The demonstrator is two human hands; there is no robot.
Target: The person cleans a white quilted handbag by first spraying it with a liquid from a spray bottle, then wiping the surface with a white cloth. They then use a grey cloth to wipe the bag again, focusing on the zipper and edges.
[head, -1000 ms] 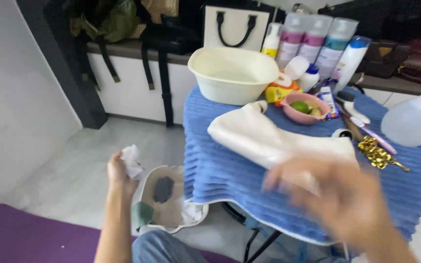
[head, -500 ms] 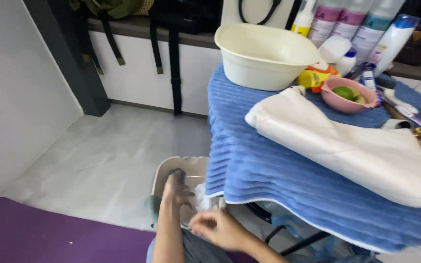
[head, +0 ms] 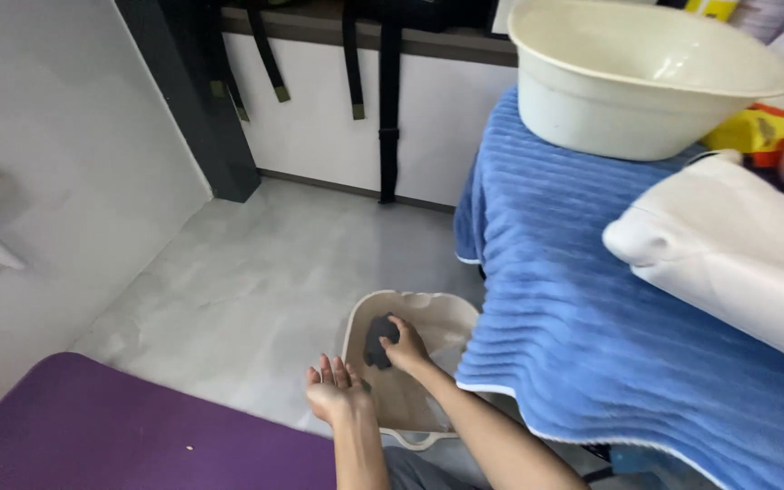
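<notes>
Head view: I see right hand (head: 403, 345) now down in the floor basket (head: 428, 313), fingers closed on a dark pad (head: 377, 340); left hand (head: 333, 392) at its 8 o'clock, open, empty since the white wad went.

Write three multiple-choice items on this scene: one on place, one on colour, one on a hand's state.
1. Where is the floor basket?
A. on the table
B. beside the table, on the floor
C. on the purple mat

2. What colour is the ribbed table cover?
A. blue
B. red
C. green

3. The left hand is:
A. gripping a bottle
B. open, palm up
C. inside the basin

Key: 1 B, it stands on grey tiles by the cover's edge, where the right hand holds a dark object. 2 A, clearly blue. 3 B, fingers spread, nothing held.
</notes>
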